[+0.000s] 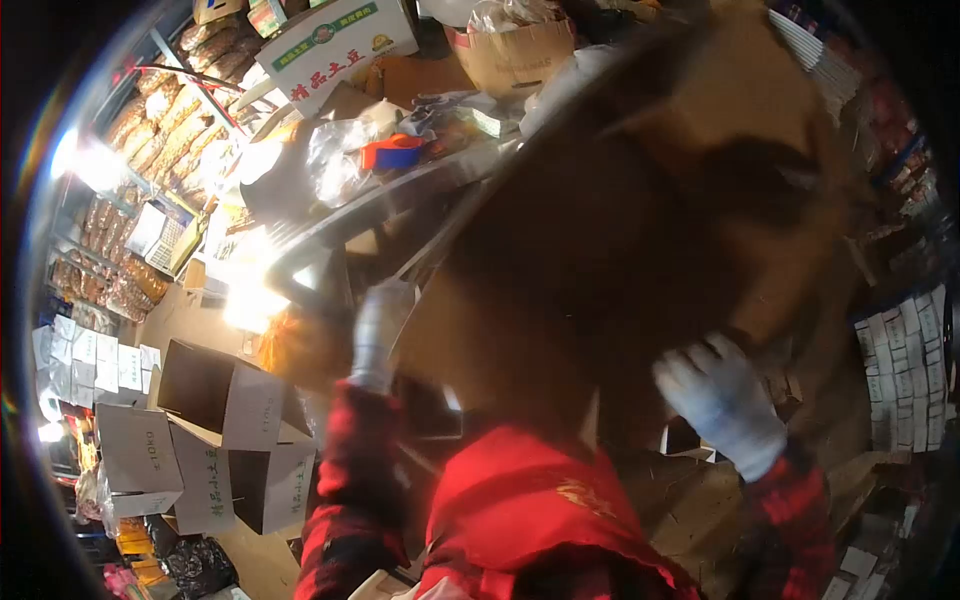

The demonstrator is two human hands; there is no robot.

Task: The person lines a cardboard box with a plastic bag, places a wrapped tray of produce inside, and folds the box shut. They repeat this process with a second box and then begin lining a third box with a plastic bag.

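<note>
A large brown cardboard box, blurred by motion, stands tilted before my body with its dark inside showing. My left hand, in a pale glove, is at the box's left edge; its fingers are smeared and partly hidden. My right hand, gloved in white and grey, lies against the lower right part of the cardboard with its fingers spread. Beyond the box's left side are clear plastic wrap and an orange and blue object.
Open white cartons stand at the lower left. Shelves of bagged goods line the upper left. A printed white box and a brown carton are at the back. White packs are stacked at the right.
</note>
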